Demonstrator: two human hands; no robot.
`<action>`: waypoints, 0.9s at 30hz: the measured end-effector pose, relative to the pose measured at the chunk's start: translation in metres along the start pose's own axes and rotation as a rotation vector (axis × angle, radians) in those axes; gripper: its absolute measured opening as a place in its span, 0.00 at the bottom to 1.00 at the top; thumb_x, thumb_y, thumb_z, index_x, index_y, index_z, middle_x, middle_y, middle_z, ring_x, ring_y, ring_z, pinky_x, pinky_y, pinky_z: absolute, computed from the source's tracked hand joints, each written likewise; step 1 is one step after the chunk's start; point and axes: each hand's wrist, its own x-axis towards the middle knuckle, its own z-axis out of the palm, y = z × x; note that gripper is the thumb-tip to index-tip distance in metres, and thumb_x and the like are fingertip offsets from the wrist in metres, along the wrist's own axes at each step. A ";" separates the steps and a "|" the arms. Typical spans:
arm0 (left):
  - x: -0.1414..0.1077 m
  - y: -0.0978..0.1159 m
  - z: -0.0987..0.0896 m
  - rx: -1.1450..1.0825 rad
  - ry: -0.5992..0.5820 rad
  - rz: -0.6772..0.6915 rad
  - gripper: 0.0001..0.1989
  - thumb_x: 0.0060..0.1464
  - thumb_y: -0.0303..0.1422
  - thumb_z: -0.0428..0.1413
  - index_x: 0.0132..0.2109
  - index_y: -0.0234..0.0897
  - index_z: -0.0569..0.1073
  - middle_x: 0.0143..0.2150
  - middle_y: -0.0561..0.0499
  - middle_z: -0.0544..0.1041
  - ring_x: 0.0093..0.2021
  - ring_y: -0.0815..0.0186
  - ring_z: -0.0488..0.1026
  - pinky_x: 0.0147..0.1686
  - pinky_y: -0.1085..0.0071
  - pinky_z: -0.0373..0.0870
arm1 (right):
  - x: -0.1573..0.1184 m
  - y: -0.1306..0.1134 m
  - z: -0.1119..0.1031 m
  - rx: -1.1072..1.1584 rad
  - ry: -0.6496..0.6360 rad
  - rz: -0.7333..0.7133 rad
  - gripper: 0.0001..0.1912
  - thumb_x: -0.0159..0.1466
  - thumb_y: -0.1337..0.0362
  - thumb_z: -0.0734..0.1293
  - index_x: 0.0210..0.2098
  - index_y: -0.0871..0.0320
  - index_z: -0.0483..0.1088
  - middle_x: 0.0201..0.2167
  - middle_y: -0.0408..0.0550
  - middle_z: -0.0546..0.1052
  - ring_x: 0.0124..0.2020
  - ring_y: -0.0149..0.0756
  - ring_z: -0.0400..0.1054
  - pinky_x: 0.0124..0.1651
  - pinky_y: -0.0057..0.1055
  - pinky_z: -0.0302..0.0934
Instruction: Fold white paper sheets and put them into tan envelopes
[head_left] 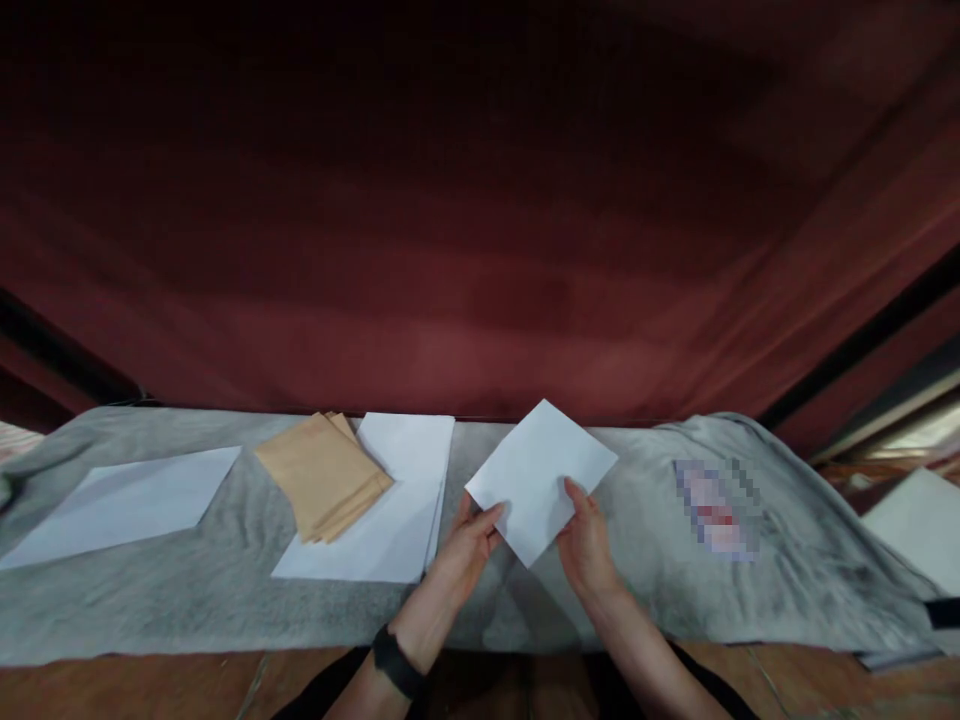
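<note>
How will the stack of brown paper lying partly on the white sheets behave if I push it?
The stack of brown paper will probably fan apart, since its edges are uneven. It may drag the white sheets beneath it. Flat and low, it seems unlikely to tip.

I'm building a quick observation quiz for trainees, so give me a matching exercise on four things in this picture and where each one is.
Things:
1. Brown paper stack
2. Dark wristband
3. Central white sheet
4. Grey cloth

Places:
A. Held between the left hand and right hand
B. Spread out beneath the paper stacks
C. Lying partly over a white stack
D. Around the left wrist

Pairs: 1-C, 2-D, 3-A, 4-B
</note>
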 end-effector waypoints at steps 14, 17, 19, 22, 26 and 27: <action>0.041 0.005 -0.043 1.103 0.004 0.383 0.48 0.45 0.18 0.53 0.74 0.40 0.53 0.58 0.44 0.77 0.55 0.57 0.76 0.58 0.58 0.72 | 0.034 0.010 -0.100 -1.026 -0.009 -0.004 0.21 0.56 0.63 0.64 0.49 0.57 0.71 0.22 0.38 0.71 0.25 0.37 0.68 0.30 0.31 0.62; 0.039 0.000 -0.042 1.320 0.056 0.437 0.42 0.47 0.17 0.52 0.71 0.38 0.62 0.57 0.42 0.76 0.55 0.57 0.77 0.60 0.59 0.71 | 0.031 0.015 -0.106 -1.368 -0.069 -0.236 0.20 0.60 0.69 0.60 0.51 0.57 0.71 0.30 0.46 0.76 0.32 0.40 0.71 0.40 0.35 0.65; 0.034 -0.002 -0.038 1.445 0.104 0.489 0.38 0.49 0.18 0.52 0.68 0.35 0.65 0.58 0.40 0.74 0.56 0.56 0.76 0.61 0.60 0.70 | 0.028 0.016 -0.107 -1.538 -0.091 -0.394 0.20 0.61 0.71 0.60 0.51 0.59 0.73 0.37 0.54 0.78 0.41 0.46 0.73 0.48 0.39 0.66; 0.024 -0.012 -0.028 1.661 0.214 0.650 0.30 0.57 0.23 0.52 0.67 0.31 0.66 0.68 0.34 0.65 0.65 0.49 0.68 0.65 0.52 0.64 | 0.030 0.021 -0.097 -1.571 -0.146 -0.602 0.20 0.65 0.69 0.60 0.55 0.60 0.73 0.48 0.60 0.77 0.52 0.50 0.70 0.57 0.45 0.64; 0.014 -0.040 -0.012 1.906 0.074 0.860 0.28 0.64 0.27 0.47 0.70 0.34 0.63 0.75 0.37 0.56 0.74 0.47 0.53 0.69 0.45 0.56 | 0.036 0.042 -0.068 -1.364 -0.373 -0.658 0.21 0.73 0.63 0.55 0.59 0.55 0.72 0.60 0.53 0.74 0.62 0.42 0.66 0.65 0.44 0.61; 0.014 -0.047 -0.009 1.952 0.015 0.865 0.28 0.64 0.27 0.47 0.70 0.33 0.62 0.74 0.38 0.57 0.74 0.49 0.52 0.70 0.46 0.54 | 0.037 0.049 -0.061 -1.343 -0.412 -0.638 0.22 0.74 0.62 0.53 0.59 0.56 0.72 0.61 0.54 0.74 0.63 0.41 0.66 0.67 0.44 0.60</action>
